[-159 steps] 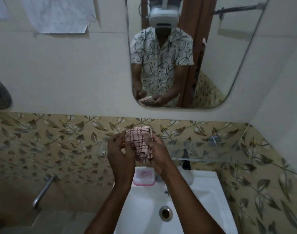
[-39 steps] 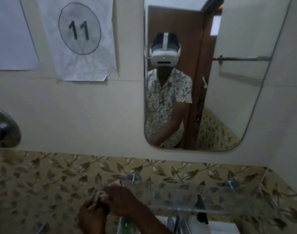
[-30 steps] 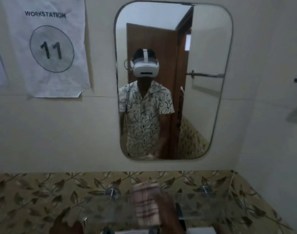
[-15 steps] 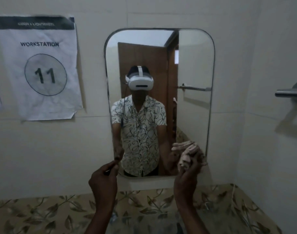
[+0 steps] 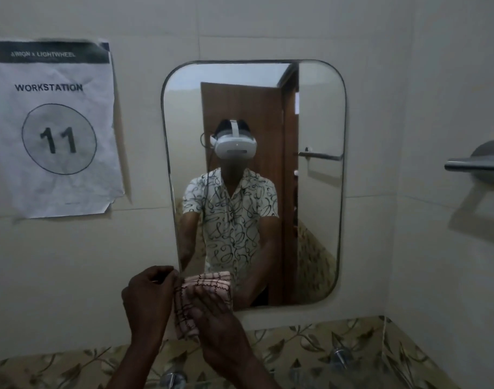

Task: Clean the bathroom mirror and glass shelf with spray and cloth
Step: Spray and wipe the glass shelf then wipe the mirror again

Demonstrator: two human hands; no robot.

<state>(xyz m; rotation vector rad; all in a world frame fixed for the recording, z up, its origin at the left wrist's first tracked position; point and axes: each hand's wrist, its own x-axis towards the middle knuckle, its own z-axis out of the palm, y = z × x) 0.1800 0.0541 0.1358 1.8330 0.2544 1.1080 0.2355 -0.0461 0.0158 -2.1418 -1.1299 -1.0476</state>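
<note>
A rounded rectangular mirror [image 5: 310,113] hangs on the pale tiled wall in front of me and reflects a person in a patterned shirt with a white headset. Both my hands hold a folded pink checked cloth [image 5: 209,284] in front of the mirror's lower left corner. My left hand [image 5: 149,300] pinches the cloth's left edge. My right hand [image 5: 216,324] lies over the cloth's front, fingers spread across it. The glass shelf is barely visible at the bottom edge; two of its metal mounts [image 5: 339,356] show. No spray bottle is in view.
A paper sign [image 5: 55,130] reading "WORKSTATION 11" is taped to the wall left of the mirror. A metal towel bar [image 5: 475,164] juts from the right wall. Leaf-patterned tiles [image 5: 310,346] run along the bottom.
The view has risen from the sink and shelf to the mirror. My hands, apart half a second ago with the cloth in the right, have come together on the cloth at the mirror's lower left.
</note>
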